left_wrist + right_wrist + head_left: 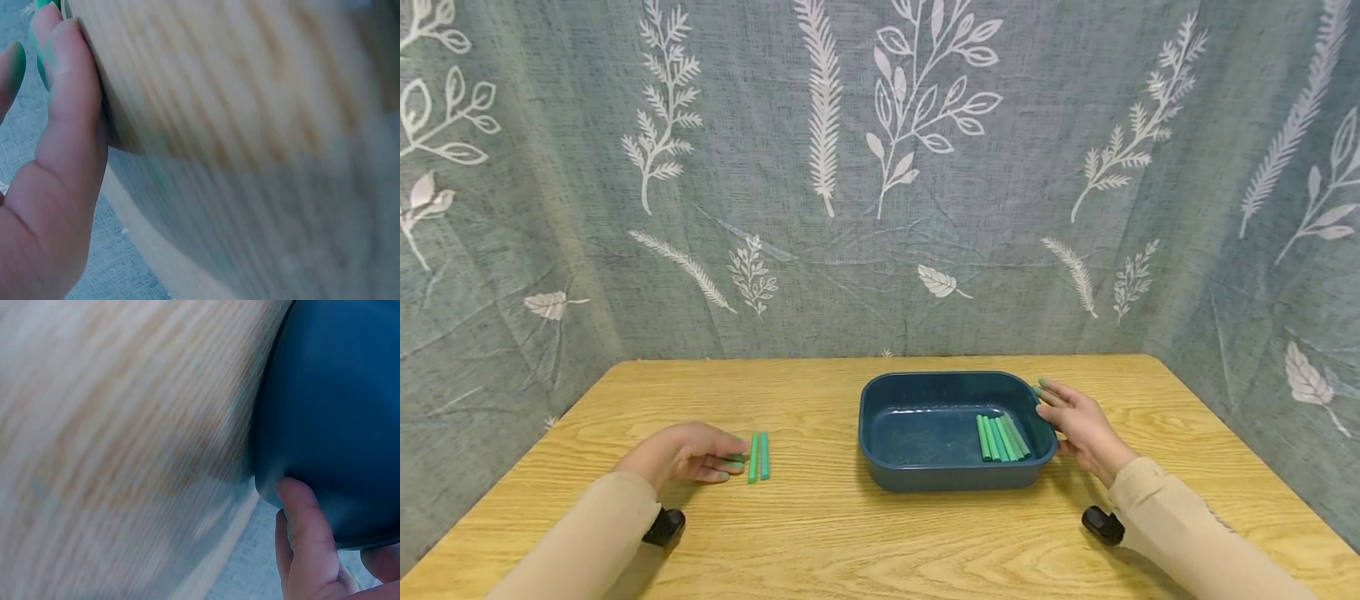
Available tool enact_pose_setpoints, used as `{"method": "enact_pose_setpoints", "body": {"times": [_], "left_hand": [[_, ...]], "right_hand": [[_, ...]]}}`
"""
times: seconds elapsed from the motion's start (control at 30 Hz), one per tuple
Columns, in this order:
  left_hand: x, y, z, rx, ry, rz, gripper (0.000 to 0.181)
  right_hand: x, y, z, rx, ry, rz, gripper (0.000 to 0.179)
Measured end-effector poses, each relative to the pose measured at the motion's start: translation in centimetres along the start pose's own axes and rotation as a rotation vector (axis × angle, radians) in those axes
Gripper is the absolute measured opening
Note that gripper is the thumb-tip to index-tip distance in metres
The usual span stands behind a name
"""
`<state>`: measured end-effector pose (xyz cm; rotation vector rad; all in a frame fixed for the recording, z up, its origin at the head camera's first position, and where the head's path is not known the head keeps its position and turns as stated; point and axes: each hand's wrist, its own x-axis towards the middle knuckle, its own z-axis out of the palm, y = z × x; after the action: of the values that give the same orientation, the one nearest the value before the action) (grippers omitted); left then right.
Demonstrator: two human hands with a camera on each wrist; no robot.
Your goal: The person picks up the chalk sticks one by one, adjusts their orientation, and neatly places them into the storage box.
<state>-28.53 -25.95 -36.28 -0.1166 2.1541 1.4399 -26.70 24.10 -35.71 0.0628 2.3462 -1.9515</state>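
Note:
Two slim sticks, a bright green one (pixel 752 458) and a teal one (pixel 765 456), lie side by side on the wooden table. My left hand (pixel 700 454) is beside the green stick, fingertips close to its left side; contact is unclear. In the left wrist view its fingers (pixel 72 81) look nearly straight, and a bit of green shows at their tips. My right hand (pixel 1082 425) touches the right end of a dark blue basin (pixel 955 477). One finger (pixel 300 506) rests against the outer wall in the right wrist view. Several green sticks (pixel 1002 437) lie together inside the basin, at its right.
The wooden table (pixel 820 542) carries the basin right of centre. Grey-green cloth (pixel 880 283) with white leaf prints hangs behind and at both sides. Black devices (pixel 1102 525) are worn under the wrists. Green marks show on some fingertips.

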Motion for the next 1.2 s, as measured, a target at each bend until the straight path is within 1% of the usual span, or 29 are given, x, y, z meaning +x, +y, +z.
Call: {"method": "enact_pose_setpoints", "body": {"times": [0.2, 0.27, 0.37, 0.47, 0.57, 0.67, 0.73, 0.83, 0.97, 1.07, 1.2], "left_hand": [[-0.1, 0.0, -0.2, -0.011, -0.029, 0.011, 0.036], [-0.1, -0.1, -0.2, -0.014, -0.035, 0.014, 0.033], [-0.1, -0.1, -0.2, -0.011, -0.032, 0.014, 0.033], [-0.1, 0.0, -0.1, 0.012, -0.011, 0.007, 0.037], [-0.1, 0.2, 0.2, 0.034, 0.023, -0.001, 0.043], [0.0, 0.4, 0.6, 0.036, 0.052, -0.005, 0.048], [0.1, 0.5, 0.9, 0.033, 0.074, -0.011, 0.047], [0.3, 0.8, 1.3, 0.053, 0.108, -0.015, 0.038], [0.4, 1.0, 1.9, 0.112, 0.153, -0.008, 0.018], [0.3, 0.9, 2.1, 0.141, 0.169, 0.002, 0.015], [0.2, 0.5, 1.8, 0.133, 0.157, -0.002, 0.014]], "right_hand": [[0.0, 0.0, 0.0, 0.006, 0.001, 0.003, 0.058], [0.0, 0.0, 0.0, 0.002, -0.002, 0.003, 0.059], [0.0, 0.0, 0.0, -0.004, -0.006, 0.004, 0.059], [0.0, 0.0, 0.1, -0.006, -0.009, 0.004, 0.059], [0.0, 0.0, 0.1, -0.001, -0.013, 0.002, 0.059], [0.0, 0.0, 0.1, 0.003, -0.015, 0.002, 0.059], [0.0, 0.0, 0.1, 0.004, -0.013, 0.002, 0.059], [0.0, -0.1, 0.1, 0.003, -0.011, -0.004, 0.059], [0.0, -0.1, 0.1, 0.006, -0.009, -0.004, 0.059], [-0.1, 0.0, 0.1, 0.004, -0.006, -0.002, 0.059], [-0.1, 0.2, 0.1, -0.016, -0.006, -0.005, 0.059]]}}
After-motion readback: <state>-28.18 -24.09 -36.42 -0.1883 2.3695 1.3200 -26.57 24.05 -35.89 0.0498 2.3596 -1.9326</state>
